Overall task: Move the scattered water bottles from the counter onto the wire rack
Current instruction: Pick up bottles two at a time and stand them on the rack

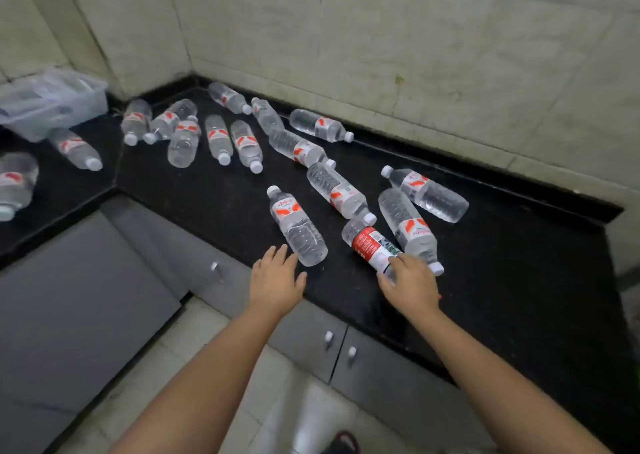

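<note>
Our right hand (410,282) curls round the red-labelled bottle (372,244) on the black counter (519,280), its long axis running away leftward; our left hand (277,280), fingers spread, nears another bottle (298,227)

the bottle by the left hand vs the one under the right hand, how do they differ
The bottle by the left hand shows a white label with orange marks; the bottle under the right hand shows a mostly red label side. The first has its white cap in view, pointing toward the wall; the second's neck end is covered. The left hand is open beside the first; the right hand grips the second. Both lie on the counter, clear.
</note>
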Tool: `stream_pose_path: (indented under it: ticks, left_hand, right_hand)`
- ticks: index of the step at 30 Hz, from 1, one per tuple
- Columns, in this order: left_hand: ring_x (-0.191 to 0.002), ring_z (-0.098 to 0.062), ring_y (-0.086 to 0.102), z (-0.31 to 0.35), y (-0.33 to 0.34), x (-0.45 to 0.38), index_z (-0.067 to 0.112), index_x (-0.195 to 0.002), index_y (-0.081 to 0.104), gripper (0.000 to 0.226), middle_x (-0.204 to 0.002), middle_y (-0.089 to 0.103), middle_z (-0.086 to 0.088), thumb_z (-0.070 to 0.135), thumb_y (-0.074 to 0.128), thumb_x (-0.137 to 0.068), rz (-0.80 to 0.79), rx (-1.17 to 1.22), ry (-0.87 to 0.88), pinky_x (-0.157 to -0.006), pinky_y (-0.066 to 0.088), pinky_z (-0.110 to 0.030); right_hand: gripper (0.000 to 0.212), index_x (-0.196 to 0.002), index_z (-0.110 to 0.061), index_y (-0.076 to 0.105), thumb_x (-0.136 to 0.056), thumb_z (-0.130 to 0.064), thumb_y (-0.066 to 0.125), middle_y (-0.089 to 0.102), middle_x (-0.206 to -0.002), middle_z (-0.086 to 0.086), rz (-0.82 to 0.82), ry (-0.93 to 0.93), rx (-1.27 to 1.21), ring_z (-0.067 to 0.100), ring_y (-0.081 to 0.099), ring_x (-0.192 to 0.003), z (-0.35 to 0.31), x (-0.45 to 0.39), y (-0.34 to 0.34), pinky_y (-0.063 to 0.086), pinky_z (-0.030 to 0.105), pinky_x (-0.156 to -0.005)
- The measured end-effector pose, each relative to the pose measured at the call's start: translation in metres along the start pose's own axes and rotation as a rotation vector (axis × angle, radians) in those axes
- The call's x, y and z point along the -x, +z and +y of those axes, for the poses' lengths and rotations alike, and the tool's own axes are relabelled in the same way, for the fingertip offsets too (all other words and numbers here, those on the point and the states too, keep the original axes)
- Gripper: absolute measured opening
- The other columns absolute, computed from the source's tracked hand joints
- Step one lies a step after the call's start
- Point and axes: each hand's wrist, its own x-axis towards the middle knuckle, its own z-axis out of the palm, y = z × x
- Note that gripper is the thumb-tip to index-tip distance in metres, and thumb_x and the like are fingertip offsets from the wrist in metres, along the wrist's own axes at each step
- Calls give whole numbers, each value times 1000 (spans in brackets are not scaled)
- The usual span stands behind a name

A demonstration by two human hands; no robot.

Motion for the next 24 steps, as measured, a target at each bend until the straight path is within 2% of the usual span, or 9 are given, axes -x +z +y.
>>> stream_pose_path:
  ticks: [4,7,10,12,14,17,19,21,24]
  left_hand:
    - [-142,-23,21,3,9,-55,16,-139,36,49,-153,28,-5,36,39,-95,20,4,46,-114,22,-37]
    - [-142,-23,20,10,11,-92,16,-140,36,50,-152,28,-6,37,39,-95,30,5,57,-113,25,-38]
    - [-143,-26,16,10,8,-125,16,-140,35,51,-154,23,-9,36,43,-94,48,63,-2,-112,25,-41]
    - [-144,-29,10,10,7,-144,18,-141,35,52,-155,18,-12,36,45,-94,48,107,-49,-114,22,-43]
    - [-145,-32,4,11,8,-158,19,-142,33,56,-156,12,-15,39,48,-91,21,148,-111,-116,16,-45]
    - [-145,-31,-6,15,14,-170,16,-143,30,65,-157,1,-16,38,54,-87,-57,123,-161,-116,11,-49]
    - [-145,-30,-9,16,16,-172,16,-141,32,64,-157,-3,-16,32,55,-84,-79,123,-154,-116,9,-50]
    - [-145,-29,-10,13,15,-173,17,-141,33,62,-157,-5,-16,30,55,-84,-88,111,-106,-116,8,-50]
    - [-145,-29,-13,2,13,-171,21,-143,30,64,-157,-10,-15,31,56,-85,-172,41,58,-117,7,-48]
  right_hand:
    - [45,-101,0,66,-68,-31,70,68,-101,22,-64,12,-28,40,66,-88,-7,-32,14,53,46,-78]
    - [65,-137,-10,36,-85,-41,57,43,-139,13,-222,105,-12,32,46,-123,-14,-59,17,37,41,-103]
    - [79,-145,-14,14,-85,-45,55,35,-141,10,-351,149,92,29,40,-126,-21,-75,15,34,40,-104]
    - [86,-144,-13,21,-78,-45,65,44,-133,12,-295,174,132,29,48,-118,-20,-78,24,41,41,-96]
    - [95,-123,-9,55,-43,-48,86,65,-98,12,-243,156,155,27,66,-81,-19,-78,28,54,37,-67]
    - [92,-101,-12,70,-18,-48,89,67,-72,5,-169,140,154,20,63,-55,-16,-78,34,51,31,-47]
    - [90,-122,-11,57,-44,-46,85,66,-97,10,-233,157,122,26,65,-79,-17,-80,27,53,37,-66]
    - [82,-143,-16,25,-77,-41,66,47,-131,8,-276,146,64,28,51,-115,-13,-83,27,41,39,-95]
    - [78,-143,-23,18,-81,-40,63,40,-139,1,-353,144,0,25,44,-122,-11,-85,23,37,38,-99]
